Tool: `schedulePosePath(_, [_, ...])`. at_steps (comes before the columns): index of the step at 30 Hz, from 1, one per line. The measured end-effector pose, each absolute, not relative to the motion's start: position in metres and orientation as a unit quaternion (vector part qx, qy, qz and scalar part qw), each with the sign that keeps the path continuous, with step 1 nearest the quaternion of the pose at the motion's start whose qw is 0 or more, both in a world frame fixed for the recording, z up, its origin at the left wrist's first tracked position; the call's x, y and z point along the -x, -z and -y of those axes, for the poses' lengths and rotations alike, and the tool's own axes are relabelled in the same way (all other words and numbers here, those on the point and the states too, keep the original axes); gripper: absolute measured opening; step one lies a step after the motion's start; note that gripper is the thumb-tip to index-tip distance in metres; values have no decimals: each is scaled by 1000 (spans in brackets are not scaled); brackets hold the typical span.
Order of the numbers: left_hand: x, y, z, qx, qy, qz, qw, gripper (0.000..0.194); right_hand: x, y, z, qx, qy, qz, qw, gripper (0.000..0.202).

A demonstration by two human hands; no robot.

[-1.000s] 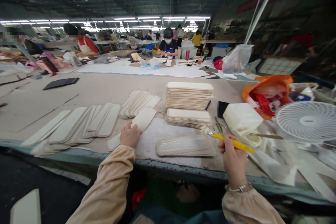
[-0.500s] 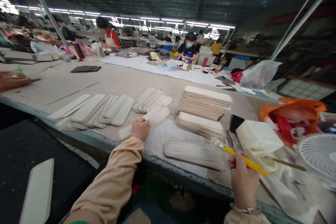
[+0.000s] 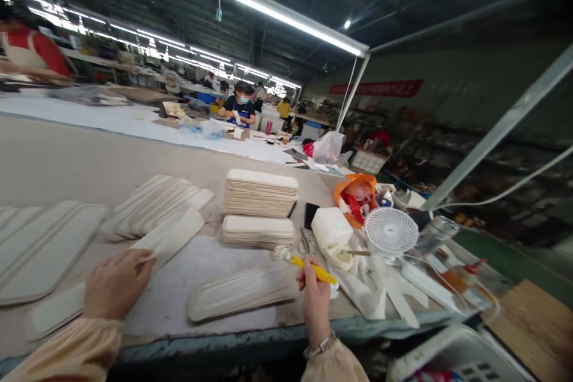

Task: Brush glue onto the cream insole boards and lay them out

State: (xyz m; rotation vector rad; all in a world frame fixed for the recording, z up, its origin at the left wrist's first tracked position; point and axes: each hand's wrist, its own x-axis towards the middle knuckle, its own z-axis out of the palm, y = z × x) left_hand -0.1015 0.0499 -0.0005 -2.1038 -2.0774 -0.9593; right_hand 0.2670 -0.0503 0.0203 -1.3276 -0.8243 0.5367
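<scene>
My left hand [image 3: 117, 285] is closed at the near end of a pale, flat strip [image 3: 174, 237], its fingers pinching the edge. Another pale strip [image 3: 60, 309] lies partly under that hand. In my right hand [image 3: 315, 292] is a yellow-handled brush [image 3: 320, 273], its whitish bristles pointing left. Below and left of the bristles, a low pile of strips with a wet-looking top [image 3: 242, 291] rests on the white sheet [image 3: 174, 298]. Two neat stacks of strips, a taller one [image 3: 261, 192] and a lower one [image 3: 258, 231], stand behind it. Fanned strips [image 3: 150, 206] spread at the left.
To the right are a white plastic container [image 3: 332, 227], scissors [image 3: 307, 245], a black phone [image 3: 310, 215], an orange bag [image 3: 349, 182] and a small white fan [image 3: 391, 231]. A plastic crate [image 3: 465, 352] sits below the table edge. People work across the table.
The view has swung to the right, so the fan and crate show more fully. My left hand still touches a strip, and my right hand still holds the brush.
</scene>
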Motion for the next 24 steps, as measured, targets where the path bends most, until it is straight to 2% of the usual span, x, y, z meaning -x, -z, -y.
schedulePosePath(6, [100, -33, -38, 638, 382, 663, -90, 37, -268, -19, 52, 554, -238, 362, 711, 38])
schedulePosePath(10, [78, -60, -32, 661, 415, 583, -225, 41, -264, -15, 49, 561, -244, 358, 705, 38])
schedulePosePath(14, [44, -63, -27, 716, 357, 491, -344, 38, -255, -13, 48, 511, -307, 351, 722, 35])
schedulePosePath(19, [18, -45, -19, 741, 289, 440, -416, 28, -247, -10, 49, 416, -413, 348, 732, 35])
schedulePosePath(24, [11, -36, -15, 752, 241, 402, -463, 24, -245, -3, 41, 487, -359, 375, 702, 36])
